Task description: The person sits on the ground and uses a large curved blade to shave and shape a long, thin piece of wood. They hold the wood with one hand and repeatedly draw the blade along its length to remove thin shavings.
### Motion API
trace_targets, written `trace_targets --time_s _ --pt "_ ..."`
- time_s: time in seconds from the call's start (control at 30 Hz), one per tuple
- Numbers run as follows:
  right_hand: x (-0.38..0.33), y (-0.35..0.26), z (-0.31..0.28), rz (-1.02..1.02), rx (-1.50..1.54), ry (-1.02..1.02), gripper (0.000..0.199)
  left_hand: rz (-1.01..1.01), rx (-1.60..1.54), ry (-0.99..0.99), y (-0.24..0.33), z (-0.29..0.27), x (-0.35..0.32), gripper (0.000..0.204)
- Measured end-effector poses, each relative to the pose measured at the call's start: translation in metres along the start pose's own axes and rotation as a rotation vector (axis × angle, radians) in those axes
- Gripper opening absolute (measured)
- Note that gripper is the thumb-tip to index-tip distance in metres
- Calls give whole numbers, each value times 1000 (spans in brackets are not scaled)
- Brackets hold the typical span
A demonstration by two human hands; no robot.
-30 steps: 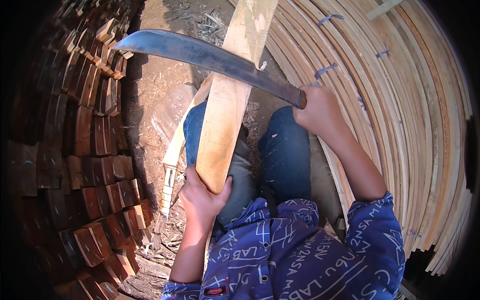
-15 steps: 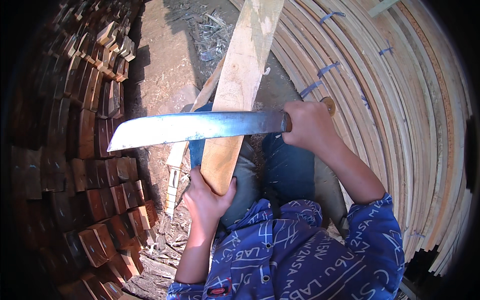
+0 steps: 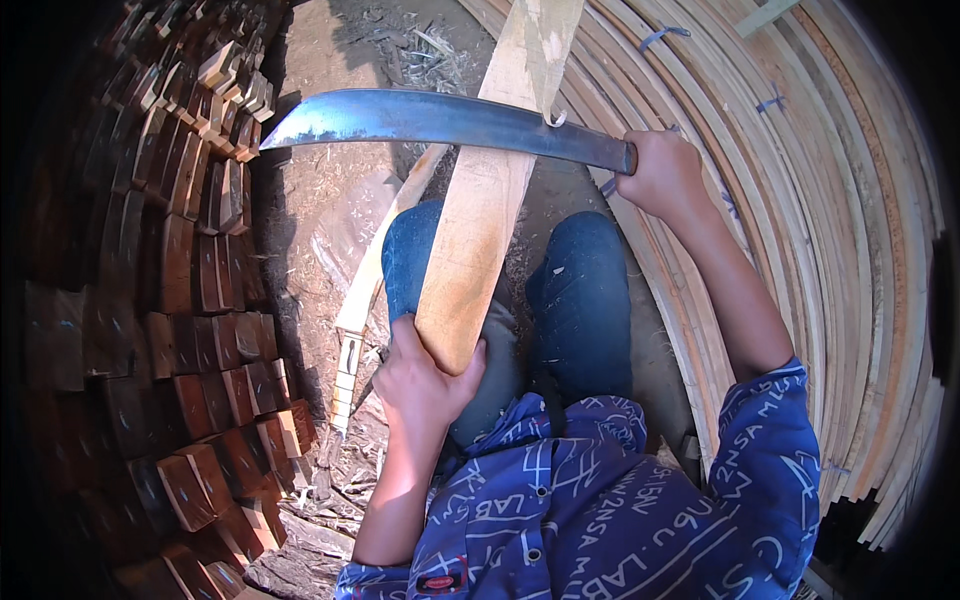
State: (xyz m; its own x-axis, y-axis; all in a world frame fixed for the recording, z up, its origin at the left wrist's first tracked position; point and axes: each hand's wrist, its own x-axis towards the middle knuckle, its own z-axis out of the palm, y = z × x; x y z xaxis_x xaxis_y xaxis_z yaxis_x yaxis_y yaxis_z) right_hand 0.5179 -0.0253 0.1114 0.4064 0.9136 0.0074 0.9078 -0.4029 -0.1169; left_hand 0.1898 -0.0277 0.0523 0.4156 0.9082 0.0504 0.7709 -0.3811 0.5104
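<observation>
My left hand (image 3: 425, 385) grips the near end of a long pale wooden plank (image 3: 485, 195) that runs away from me between my knees. My right hand (image 3: 665, 170) is closed on the handle of a big curved steel blade (image 3: 440, 118). The blade lies across the plank, its tip pointing left. A thin curl of wood (image 3: 553, 120) sticks up where the blade meets the plank's right edge. My legs in blue jeans (image 3: 585, 290) sit under the plank.
Stacked dark reddish wood blocks (image 3: 170, 300) fill the left side. Bundles of long pale slats (image 3: 830, 230) curve along the right. A narrower pale strip (image 3: 365, 295) lies on the dirt ground (image 3: 320, 200), with wood chips and shavings around it.
The blade went down toward me half a second ago and has come back up along the plank. My left hand keeps its grip on the plank's end.
</observation>
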Motion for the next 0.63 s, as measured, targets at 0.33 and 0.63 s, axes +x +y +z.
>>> trace_targets --time_s 0.33,0.63 --pt "-67 -59 31 -333 145 -42 18 -53 8 -51 -3 0 -4 74" --pt "7 13 8 49 -18 34 21 -59 35 -58 -3 -3 3 79"
